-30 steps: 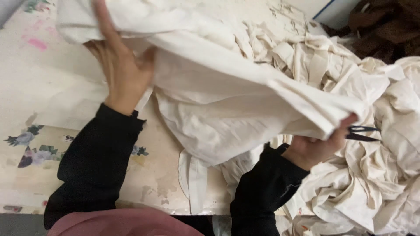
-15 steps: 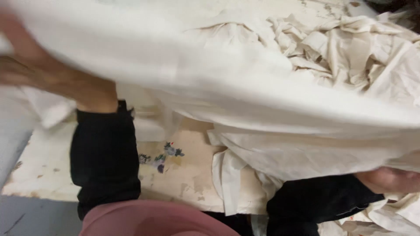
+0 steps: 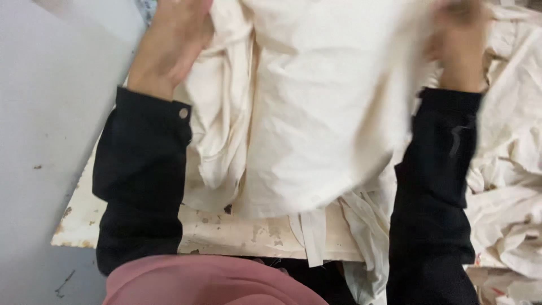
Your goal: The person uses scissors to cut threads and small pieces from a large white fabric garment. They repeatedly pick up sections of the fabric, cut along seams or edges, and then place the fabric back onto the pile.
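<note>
Above the worn table (image 3: 237,231) you hold a cream cloth (image 3: 316,113) up between both hands. Your left hand (image 3: 172,42) has its fingers clamped on the cloth's left edge; your right hand (image 3: 460,45) is blurred, fingers apparently gripping the right edge. More cream fabric (image 3: 508,186) lies heaped at right.

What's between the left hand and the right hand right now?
In the head view, the cream cloth spans the whole stretch between the left hand and the right hand, hanging down over the worn table edge.
</note>
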